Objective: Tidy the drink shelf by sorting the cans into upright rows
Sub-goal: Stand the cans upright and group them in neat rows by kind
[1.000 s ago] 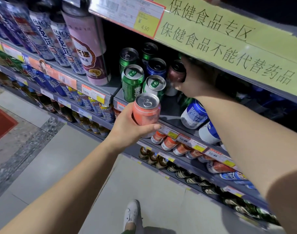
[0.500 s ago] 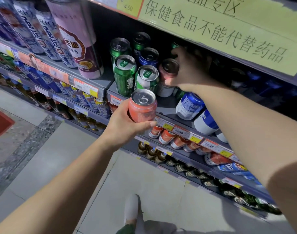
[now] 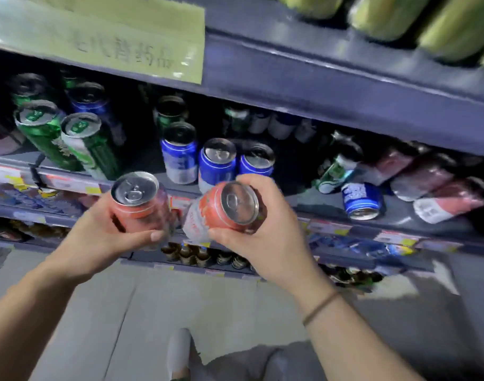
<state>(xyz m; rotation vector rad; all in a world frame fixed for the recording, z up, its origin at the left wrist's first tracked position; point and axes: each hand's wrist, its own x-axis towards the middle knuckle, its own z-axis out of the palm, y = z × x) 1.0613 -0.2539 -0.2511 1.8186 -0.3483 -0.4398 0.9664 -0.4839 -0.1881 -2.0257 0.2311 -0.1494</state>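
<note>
Near the centre of the frame the left hand (image 3: 97, 240) is wrapped around an orange can (image 3: 137, 207), thumb across its front and fingers behind, holding it close to upright with its silver lid toward the upper part of the frame and its long axis leaning slightly left. Just right of it the right hand (image 3: 265, 243) is clamped on a second orange can (image 3: 221, 210), thumb under it and fingers curled over the top rim; this can is tipped, its long axis running from lower left to upper right, lid facing up and to the right. The two cans sit just beside each other in front of the shelf edge (image 3: 331, 224), off the shelf, and whether they touch cannot be told. Behind them, at centre, three blue cans (image 3: 217, 166) stand upright in a loose cluster. At upper left, green cans (image 3: 47, 133) stand upright but lean in the wide-angle view. At right, a blue can (image 3: 360, 199) lies on its side with its end toward the shelf edge, beside toppled pink cans (image 3: 438, 193) and a tipped green-and-white can (image 3: 337, 171). Bare shelf shows between the blue cluster and the fallen cans. The picture is motion-blurred.
</note>
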